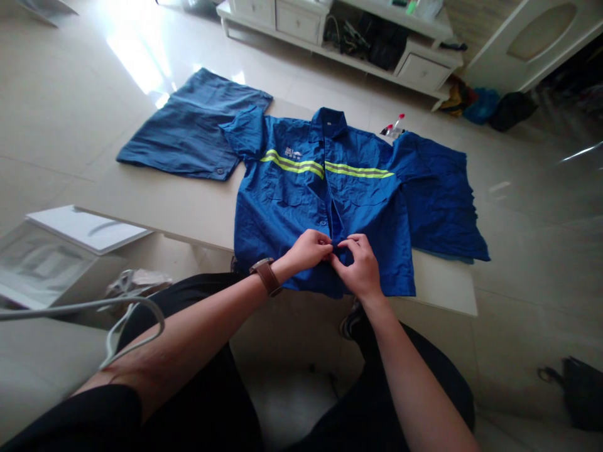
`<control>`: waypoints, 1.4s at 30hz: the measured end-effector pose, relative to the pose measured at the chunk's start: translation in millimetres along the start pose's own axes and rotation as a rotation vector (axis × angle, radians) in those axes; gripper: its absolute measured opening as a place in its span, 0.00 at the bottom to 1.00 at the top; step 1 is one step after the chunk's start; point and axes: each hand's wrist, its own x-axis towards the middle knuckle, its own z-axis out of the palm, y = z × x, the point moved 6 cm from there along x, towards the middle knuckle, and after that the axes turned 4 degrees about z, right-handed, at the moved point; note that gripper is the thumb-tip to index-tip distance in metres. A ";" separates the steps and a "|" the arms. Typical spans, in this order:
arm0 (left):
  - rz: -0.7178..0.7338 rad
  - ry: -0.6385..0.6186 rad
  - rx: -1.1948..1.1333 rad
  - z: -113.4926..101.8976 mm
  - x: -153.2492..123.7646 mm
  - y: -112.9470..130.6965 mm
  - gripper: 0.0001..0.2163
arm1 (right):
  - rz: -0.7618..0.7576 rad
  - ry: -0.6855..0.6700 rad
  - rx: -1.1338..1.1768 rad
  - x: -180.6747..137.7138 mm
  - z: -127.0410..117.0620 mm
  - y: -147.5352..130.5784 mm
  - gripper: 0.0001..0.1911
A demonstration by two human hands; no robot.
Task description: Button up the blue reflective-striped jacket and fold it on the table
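A blue short-sleeved work shirt lies front up on a low pale table, collar away from me. Yellow and grey reflective bands cross its chest, and a small white logo sits above one band. At the lower part of the front opening, my left hand pinches the placket edge. Facing it, my right hand grips the other edge between thumb and fingers, the tips nearly touching. Whatever button lies between the fingertips is hidden. Just above my hands a button shows on the placket.
Folded blue garments lie to the left, and another blue garment to the right. Red-capped bottles stand behind the shirt. A white cabinet is at the back. A grey cable loops over my left forearm; a white box stands left.
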 end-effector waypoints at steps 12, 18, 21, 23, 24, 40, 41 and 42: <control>0.054 -0.045 -0.029 6.0 2.6 -9.7 0.05 | 0.025 -0.027 -0.007 -3.9 9.7 2.6 0.10; 0.029 -0.009 -0.102 7.4 5.1 -15.1 0.07 | 0.039 0.000 0.053 -1.3 10.1 8.3 0.10; 0.051 0.052 -0.149 5.4 5.3 -15.4 0.10 | 0.073 0.073 0.134 1.5 5.3 14.3 0.10; 0.076 0.093 -0.082 2.8 4.7 -13.7 0.10 | 0.092 0.105 0.179 2.6 3.1 16.7 0.09; 0.093 0.112 -0.031 1.3 4.0 -12.1 0.08 | 0.097 0.111 0.198 2.8 2.6 17.0 0.09; 0.405 0.209 0.485 -0.3 -11.6 17.7 0.10 | 0.121 0.016 0.281 4.2 3.1 10.7 0.08; 0.405 0.213 0.473 -0.5 -11.8 18.1 0.10 | 0.119 0.014 0.286 4.5 2.3 10.3 0.09; 0.401 0.220 0.456 -0.7 -11.8 18.2 0.10 | 0.119 0.013 0.290 4.9 1.6 10.2 0.10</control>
